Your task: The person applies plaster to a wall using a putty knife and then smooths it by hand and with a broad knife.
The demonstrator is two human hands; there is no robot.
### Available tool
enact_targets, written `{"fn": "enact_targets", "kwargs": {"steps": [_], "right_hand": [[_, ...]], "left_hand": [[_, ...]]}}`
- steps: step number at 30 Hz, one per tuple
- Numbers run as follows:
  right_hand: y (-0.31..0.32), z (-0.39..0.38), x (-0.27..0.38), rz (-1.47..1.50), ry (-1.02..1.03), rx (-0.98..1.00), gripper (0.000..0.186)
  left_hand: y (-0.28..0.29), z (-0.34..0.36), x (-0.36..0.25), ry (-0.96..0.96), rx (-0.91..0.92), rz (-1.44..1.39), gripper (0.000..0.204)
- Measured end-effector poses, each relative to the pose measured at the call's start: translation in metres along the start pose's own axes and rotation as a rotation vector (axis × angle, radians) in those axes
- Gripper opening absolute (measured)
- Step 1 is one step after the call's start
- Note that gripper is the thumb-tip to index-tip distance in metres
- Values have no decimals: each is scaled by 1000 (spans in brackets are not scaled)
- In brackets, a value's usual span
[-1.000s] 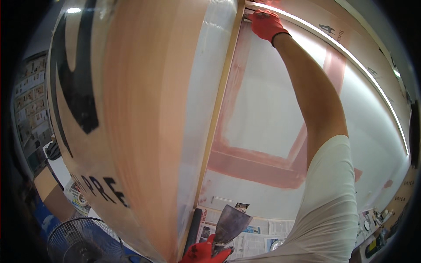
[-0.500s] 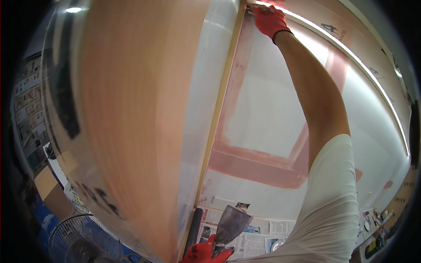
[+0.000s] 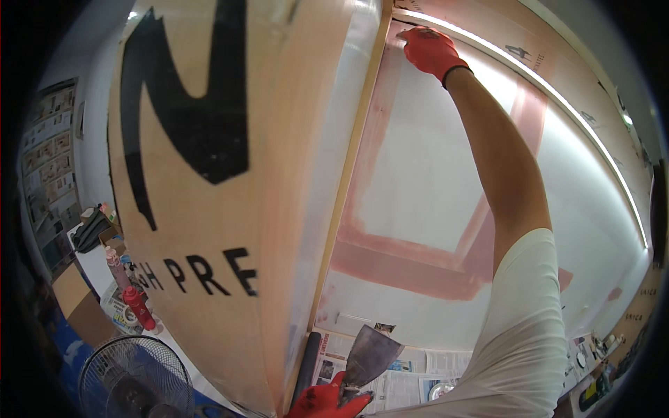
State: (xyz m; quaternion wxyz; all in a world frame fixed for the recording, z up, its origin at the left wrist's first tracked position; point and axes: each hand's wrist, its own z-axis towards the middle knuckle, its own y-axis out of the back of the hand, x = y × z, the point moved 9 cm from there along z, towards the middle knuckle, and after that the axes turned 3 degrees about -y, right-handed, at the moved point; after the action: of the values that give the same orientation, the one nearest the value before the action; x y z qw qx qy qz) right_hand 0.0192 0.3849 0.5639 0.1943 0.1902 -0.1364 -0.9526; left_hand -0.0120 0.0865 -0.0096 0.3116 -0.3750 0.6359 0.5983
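Leftward passage is blocked by the tall printed panel (image 3: 209,219) and the wooden strip (image 3: 350,167); upward reach is bounded by the light strip (image 3: 550,88); free room is left over the pink-patched white surface (image 3: 421,153), though partly crossed by the right arm (image 3: 505,164)

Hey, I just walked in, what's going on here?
A person in red gloves is at a white panel with pink patches. The left hand grips a scraper, blade up, in front of newspaper. The right hand is raised near the panel's upper left corner; whether it holds anything is unclear. A fan stands at lower left.
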Motion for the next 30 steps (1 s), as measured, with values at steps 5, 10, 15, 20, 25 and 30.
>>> {"fn": "enact_targets", "kwargs": {"steps": [5,10,15,20,25,30], "right_hand": [[-11,23,-25,-13,-108,-17,25],[-9,27,12,-395,82,-120,28],[-18,32,25,-332,204,223,29],[-36,-11,35,-158,359,154,20],[-62,-87,70,-201,337,263,23],[-79,-160,86,-229,279,325,22]], "left_hand": [[0,-1,1,74,40,39,49],[1,4,5,6,-92,59,45],[-7,4,12,-117,-219,177,43],[-6,8,2,-129,-72,30,45],[-12,10,11,-150,34,-35,45],[-14,3,3,-400,-101,20,40]]}}
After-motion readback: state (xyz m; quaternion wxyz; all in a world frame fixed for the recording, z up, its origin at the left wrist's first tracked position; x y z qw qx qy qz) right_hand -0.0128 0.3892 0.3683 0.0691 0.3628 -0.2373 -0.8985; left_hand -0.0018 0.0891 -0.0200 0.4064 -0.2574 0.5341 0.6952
